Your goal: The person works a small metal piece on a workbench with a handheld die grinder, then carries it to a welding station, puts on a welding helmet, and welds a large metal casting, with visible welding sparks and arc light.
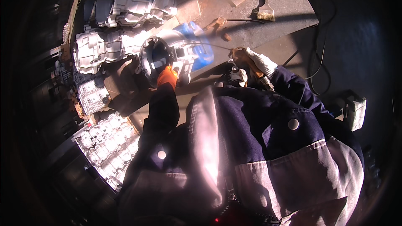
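A silvery metal gearbox housing [182, 56] lies on the bench, its round opening facing left. My left hand [167, 78], in an orange glove, grips the near rim of that opening. A blurred blue piece [202, 46] sits at the housing's right end; its kind is unclear. To the right, my right hand [260, 62], in a white glove, is closed round a brown hand tool [245, 60]. From the tool a long thin rod runs left toward the housing, and a metal fitting shows at its rear. I cannot tell where the rod's tip ends.
More gearbox housings [134, 4] [94, 50] lie behind and left. Ribbed metal castings [109, 142] are stacked at the near left. A flat brush [265, 10] rests on the bench top [289, 0] at the far right. A dark cable [324, 54] hangs beyond the bench's right edge.
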Available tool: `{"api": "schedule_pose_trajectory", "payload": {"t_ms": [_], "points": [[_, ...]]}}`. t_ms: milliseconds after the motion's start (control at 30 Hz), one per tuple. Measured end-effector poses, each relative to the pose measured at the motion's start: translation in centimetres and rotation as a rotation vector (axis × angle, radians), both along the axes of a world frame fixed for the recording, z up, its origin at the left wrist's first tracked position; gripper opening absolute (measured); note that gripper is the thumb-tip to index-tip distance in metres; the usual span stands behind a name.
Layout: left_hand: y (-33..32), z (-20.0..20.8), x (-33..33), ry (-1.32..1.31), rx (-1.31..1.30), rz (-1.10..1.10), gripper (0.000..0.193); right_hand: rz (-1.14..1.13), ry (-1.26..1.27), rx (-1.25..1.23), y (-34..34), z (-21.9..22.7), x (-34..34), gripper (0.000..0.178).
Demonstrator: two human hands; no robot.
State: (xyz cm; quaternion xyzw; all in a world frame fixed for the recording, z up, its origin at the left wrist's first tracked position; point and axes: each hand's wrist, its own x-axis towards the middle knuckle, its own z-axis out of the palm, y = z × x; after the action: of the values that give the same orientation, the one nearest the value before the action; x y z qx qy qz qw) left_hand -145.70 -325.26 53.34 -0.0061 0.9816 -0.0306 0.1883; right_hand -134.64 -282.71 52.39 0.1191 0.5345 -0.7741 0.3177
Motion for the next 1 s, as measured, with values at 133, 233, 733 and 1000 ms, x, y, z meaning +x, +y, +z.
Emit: {"api": "schedule_pose_trajectory", "payload": {"t_ms": [133,233,733,1000], "points": [[0.0,0.0,0.1,0.024,-0.024,-0.042,0.031,-0.002,-0.005,-0.002,-0.1,-0.1,-0.1,0.047],[0.0,-0.1,0.1,0.037,-0.027,-0.055,0.031,-0.003,-0.007,0.001,-0.1,-0.1,-0.1,0.046],[1.0,1.0,0.0,-0.003,-0.018,-0.027,0.029,0.000,-0.016,-0.011,-0.3,0.1,-0.5,0.045],[-0.3,-0.4,0.0,0.048,-0.022,-0.066,0.029,-0.029,-0.013,-0.023,-0.3,0.1,-0.4,0.044]]}}
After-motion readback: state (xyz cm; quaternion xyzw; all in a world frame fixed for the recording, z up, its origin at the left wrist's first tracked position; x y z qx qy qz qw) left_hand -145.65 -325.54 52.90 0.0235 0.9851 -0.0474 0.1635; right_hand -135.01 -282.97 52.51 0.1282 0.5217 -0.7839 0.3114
